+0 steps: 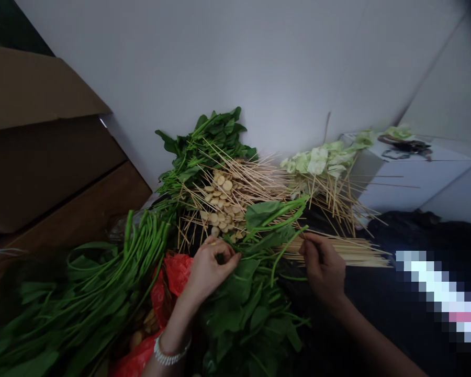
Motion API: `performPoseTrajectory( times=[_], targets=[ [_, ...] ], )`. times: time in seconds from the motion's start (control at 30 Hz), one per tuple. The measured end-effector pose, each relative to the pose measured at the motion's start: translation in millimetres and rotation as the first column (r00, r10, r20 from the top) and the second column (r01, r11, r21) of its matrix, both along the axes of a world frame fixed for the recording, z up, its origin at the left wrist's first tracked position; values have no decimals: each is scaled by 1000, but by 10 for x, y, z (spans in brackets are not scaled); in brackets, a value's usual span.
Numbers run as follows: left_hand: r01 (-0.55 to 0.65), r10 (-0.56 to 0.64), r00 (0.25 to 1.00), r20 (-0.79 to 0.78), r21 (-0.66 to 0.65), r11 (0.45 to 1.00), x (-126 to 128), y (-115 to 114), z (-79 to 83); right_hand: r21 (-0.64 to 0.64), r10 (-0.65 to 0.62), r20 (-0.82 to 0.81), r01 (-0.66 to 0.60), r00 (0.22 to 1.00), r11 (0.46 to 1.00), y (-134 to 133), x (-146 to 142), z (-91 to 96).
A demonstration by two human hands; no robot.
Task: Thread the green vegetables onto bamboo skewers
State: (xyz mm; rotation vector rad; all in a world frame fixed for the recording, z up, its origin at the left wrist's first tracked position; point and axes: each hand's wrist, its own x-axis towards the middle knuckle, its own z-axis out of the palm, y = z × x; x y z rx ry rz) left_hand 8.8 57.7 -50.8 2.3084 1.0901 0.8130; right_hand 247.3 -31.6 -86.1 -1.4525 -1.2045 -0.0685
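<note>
left grip (212, 267), right grip (325, 268): fingertips pinched together, contents unclear; leafy greens (255, 288) between. around: red plastic bag (179, 275), skewered pale slices (227, 186), bamboo skewers (349, 252), skewered cabbage (317, 160).

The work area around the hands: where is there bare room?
Perhaps on the dark covering, right of the right hand and below the bamboo sticks, though pixelation hides part. The white box's top also shows a small patch right of the dark object. It's crowded around the left hand: leafy greens, red plastic bag, skewered slices.

head | facing forward, down | close over left hand (213, 268), right hand (325, 269)
</note>
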Motion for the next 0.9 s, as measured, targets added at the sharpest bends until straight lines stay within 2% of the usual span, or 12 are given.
performPoseTrajectory(
  times=[0.07, 0.13, 0.27, 0.33, 0.6, 0.7, 0.9],
  targets=[
    [-34, 31, 990, -134, -18, 999, -52, 51, -28, -2, -2, 5, 2, 1000, 1000, 1, -3, 5],
    [-45, 42, 984, -176, -12, 999, -80, 78, -47, -5, -5, 5, 5, 1000, 1000, 4, -9, 9],
    [54, -53, 998, -30, 34, 998, -98, 91, -22, 4, -7, 4, 7, 1000, 1000, -2, -21, 20],
    [109, -109, 994, -3, 12, 994, -123, 98, 21, 4, -10, 2, 10, 1000, 1000, -9, -23, 30],
    [237, -223, 971, 84, -240, 941, -419, 139, 242, 13, -7, 12, 7, 1000, 1000, -1, -40, 42],
    [220, -227, 974, 14, -306, 926, -553, 162, 273, 20, 2, 14, -2, 1000, 1000, 2, -43, 33],
    [161, -217, 967, -133, -343, 926, -746, 179, 285, 14, 9, 32, -10, 999, 1000, 1, -48, 31]
  ],
)
